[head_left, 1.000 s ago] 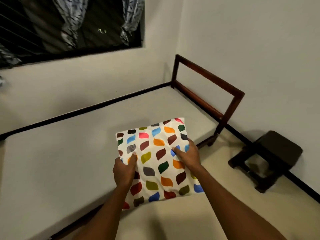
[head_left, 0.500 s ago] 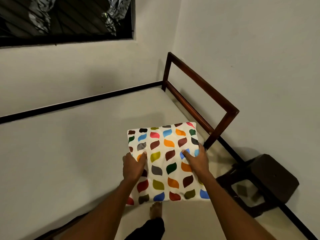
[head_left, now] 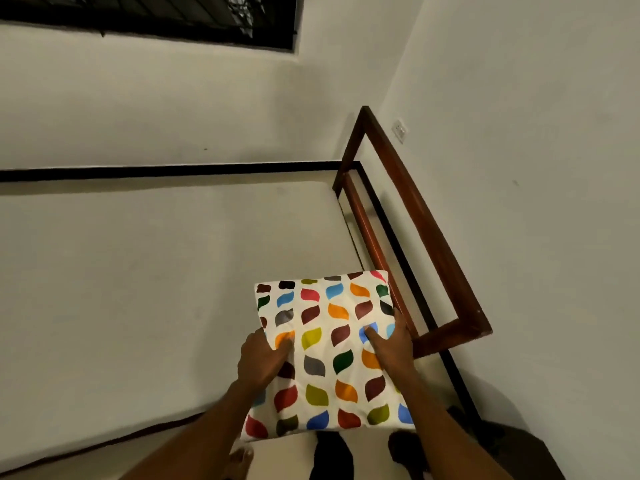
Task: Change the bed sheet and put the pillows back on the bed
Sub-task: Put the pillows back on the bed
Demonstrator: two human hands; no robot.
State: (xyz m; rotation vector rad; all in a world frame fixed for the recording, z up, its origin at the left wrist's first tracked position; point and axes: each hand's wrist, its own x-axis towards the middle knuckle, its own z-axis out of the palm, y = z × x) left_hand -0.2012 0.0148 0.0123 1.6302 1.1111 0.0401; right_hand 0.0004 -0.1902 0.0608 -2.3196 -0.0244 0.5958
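Note:
A square white pillow point(head_left: 329, 355) printed with many coloured leaf shapes is held in front of me, over the near right corner of the bed point(head_left: 145, 271). My left hand point(head_left: 263, 358) grips its left edge, thumb on top. My right hand point(head_left: 389, 344) grips its right edge the same way. The bed is covered by a plain cream sheet, smooth and flat. The pillow's near part hangs past the bed's near edge, above my feet.
A dark wooden headboard frame point(head_left: 415, 216) stands at the bed's right end, close to the right wall. A barred window point(head_left: 149, 15) is in the far wall. A dark stool point(head_left: 512, 448) sits on the floor at lower right. A wall socket point(head_left: 400, 130) is above the headboard.
I have stepped closer to the bed and the view has tilted down. The pillow, still held in both hands, has moved toward the headboard end.

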